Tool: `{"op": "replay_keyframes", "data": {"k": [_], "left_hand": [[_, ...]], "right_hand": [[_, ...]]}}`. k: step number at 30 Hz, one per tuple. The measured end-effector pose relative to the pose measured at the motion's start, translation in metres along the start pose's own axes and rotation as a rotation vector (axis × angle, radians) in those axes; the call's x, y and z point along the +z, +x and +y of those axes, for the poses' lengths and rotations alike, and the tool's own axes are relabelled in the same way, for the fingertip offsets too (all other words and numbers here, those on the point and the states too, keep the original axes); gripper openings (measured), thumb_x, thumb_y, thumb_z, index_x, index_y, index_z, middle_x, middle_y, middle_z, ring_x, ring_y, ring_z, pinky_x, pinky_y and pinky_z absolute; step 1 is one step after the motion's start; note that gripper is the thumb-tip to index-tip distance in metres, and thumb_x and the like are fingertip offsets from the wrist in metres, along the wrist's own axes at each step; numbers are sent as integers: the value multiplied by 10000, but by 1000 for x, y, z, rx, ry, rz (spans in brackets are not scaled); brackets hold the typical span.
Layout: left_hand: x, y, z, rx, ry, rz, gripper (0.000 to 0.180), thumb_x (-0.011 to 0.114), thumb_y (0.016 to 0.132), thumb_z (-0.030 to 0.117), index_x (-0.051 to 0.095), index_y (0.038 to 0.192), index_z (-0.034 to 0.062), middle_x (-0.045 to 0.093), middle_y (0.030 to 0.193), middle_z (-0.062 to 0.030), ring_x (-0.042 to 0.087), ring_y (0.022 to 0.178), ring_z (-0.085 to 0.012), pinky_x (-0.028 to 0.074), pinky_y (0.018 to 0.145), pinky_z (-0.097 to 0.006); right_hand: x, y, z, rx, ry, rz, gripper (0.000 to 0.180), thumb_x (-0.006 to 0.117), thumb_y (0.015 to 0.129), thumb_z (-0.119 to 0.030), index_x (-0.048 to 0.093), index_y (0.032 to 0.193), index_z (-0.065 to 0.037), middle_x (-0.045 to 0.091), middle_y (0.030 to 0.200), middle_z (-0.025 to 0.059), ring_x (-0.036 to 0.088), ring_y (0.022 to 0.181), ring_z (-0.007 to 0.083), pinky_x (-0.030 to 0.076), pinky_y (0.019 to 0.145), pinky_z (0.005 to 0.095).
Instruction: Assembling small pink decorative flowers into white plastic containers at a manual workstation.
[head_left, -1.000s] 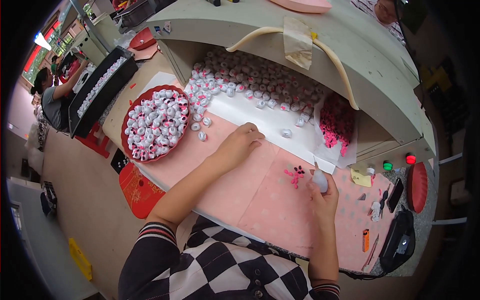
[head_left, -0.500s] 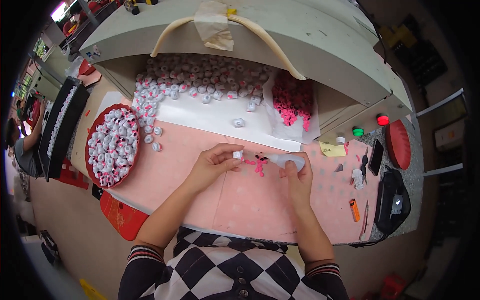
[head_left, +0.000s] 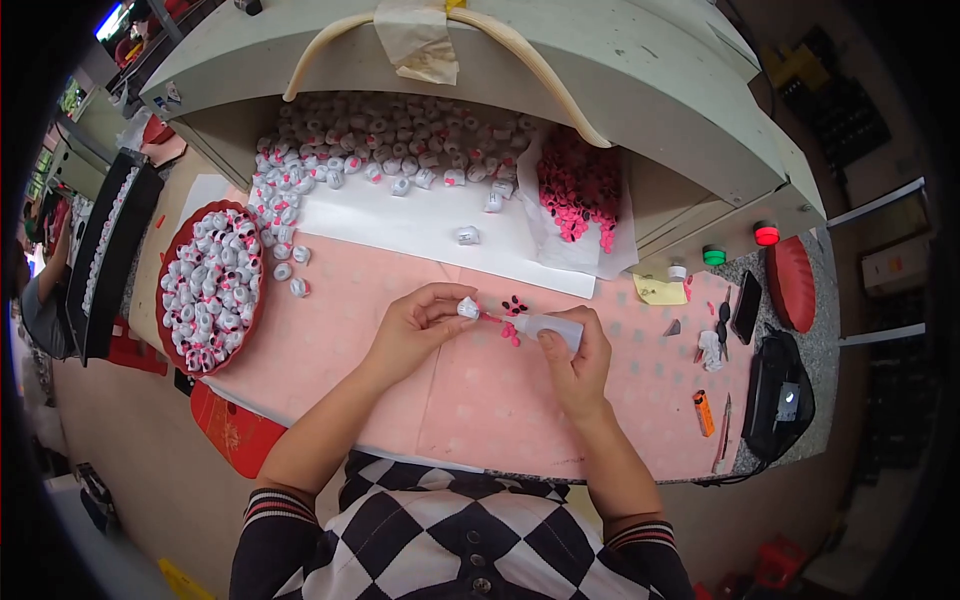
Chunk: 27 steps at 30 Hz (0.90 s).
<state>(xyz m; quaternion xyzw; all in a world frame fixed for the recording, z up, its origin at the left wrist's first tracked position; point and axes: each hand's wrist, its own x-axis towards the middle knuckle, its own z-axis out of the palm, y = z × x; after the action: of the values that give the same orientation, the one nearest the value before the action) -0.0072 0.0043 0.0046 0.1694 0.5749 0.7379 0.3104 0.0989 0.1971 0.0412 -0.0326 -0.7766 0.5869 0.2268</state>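
Between the thumb and fingers of my left hand [head_left: 412, 328] is a small white rounded piece [head_left: 468, 308]; its exact kind is unclear. My right hand [head_left: 582, 368] grips a translucent squeeze bottle [head_left: 556, 329], tilted sideways with its narrow nozzle pointing left. The nozzle tip comes close to the white piece, and I cannot tell whether they touch. Just beyond and beneath the nozzle lie several small pink and black oval bits [head_left: 514, 305] on the pink table covering [head_left: 340, 340].
A red scalloped tray [head_left: 262, 290] heaped with white pieces stands at the left. More fill the grey hood [head_left: 660, 130], beside a pile of pink bits [head_left: 580, 195]. At the right lie an orange lighter [head_left: 704, 413], tweezers [head_left: 722, 432], a black pouch [head_left: 778, 400] and a phone [head_left: 745, 307].
My right hand has brought the bottle left and slightly down, so its nozzle is nearer the white piece. The left hand still pinches that piece. The whole view has shifted slightly.
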Motion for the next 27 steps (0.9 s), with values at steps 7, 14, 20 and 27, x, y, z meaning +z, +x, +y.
{"op": "replay_keyframes", "data": {"k": [7,14,20,27], "left_hand": [[2,-1,-1,28,-19,7,307,602,851,-66,538,1145,-4,624,1089,-90,613,1012,-143,487,877,-247],[3,-2,1,14,20,-24,308,592,859,-57,515,1155,-20,608,1119,-121,603,1058,-195,490,916,-301],[4,-2,3,-14,38,-23,310,593,859,-57,516,1156,-9,608,1108,-113,601,1046,-178,490,908,-283],[3,-1,0,24,30,-13,297,590,860,-58,513,1143,-13,600,1123,-115,605,1045,-172,492,902,-271]], "right_hand": [[1,-1,0,-3,-30,-19,174,630,885,-145,539,933,-6,577,839,59,509,691,92,408,627,230],[1,-1,3,9,-63,-5,181,679,846,-136,585,929,-6,635,819,88,618,720,154,475,653,262],[-1,-1,8,-32,-82,-51,178,670,850,-143,571,918,-12,585,806,70,546,689,131,429,620,252],[-4,1,4,-34,-114,-53,177,650,868,-149,548,927,-17,552,778,43,480,671,98,390,613,238]]}}
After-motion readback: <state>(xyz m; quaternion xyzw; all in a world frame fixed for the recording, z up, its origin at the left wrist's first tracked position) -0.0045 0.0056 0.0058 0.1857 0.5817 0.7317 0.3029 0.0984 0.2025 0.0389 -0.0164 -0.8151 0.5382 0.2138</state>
